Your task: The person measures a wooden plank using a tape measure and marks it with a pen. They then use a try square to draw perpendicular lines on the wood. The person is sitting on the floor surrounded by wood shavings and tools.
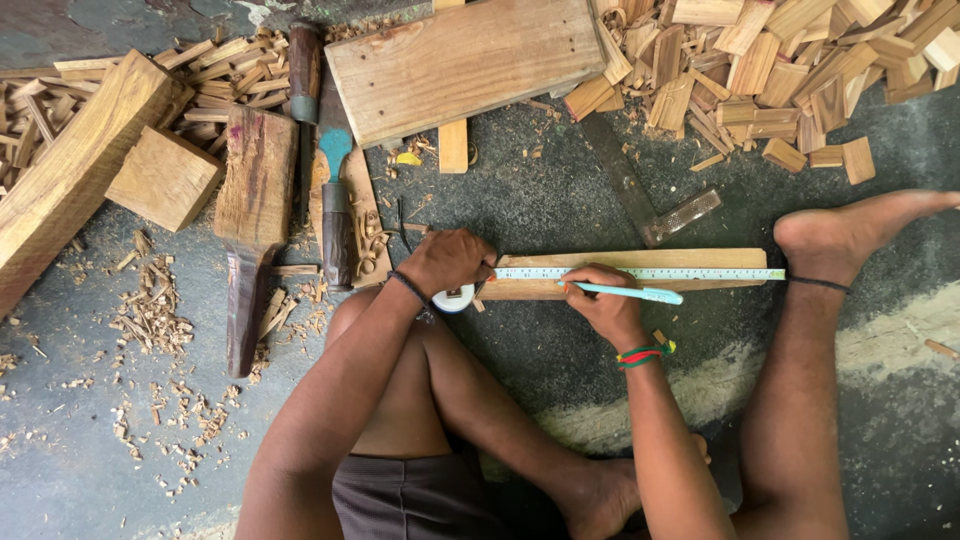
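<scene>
A narrow wooden strip (700, 259) lies on the grey floor between my legs. A tape measure blade (690, 273) is stretched along it, reaching my right foot (840, 235). My left hand (447, 260) grips the white tape measure case (455, 298) at the strip's left end. My right hand (605, 300) holds a light blue pen (635, 292), its tip against the strip near the tape.
A wide plank (465, 62) lies beyond the strip. A metal try square (640, 195) rests to its right. Chisels (336, 205) and a wooden mallet-like block (250, 215) lie at left. Several offcuts (780, 70) pile at top right; beams (80, 165) at left.
</scene>
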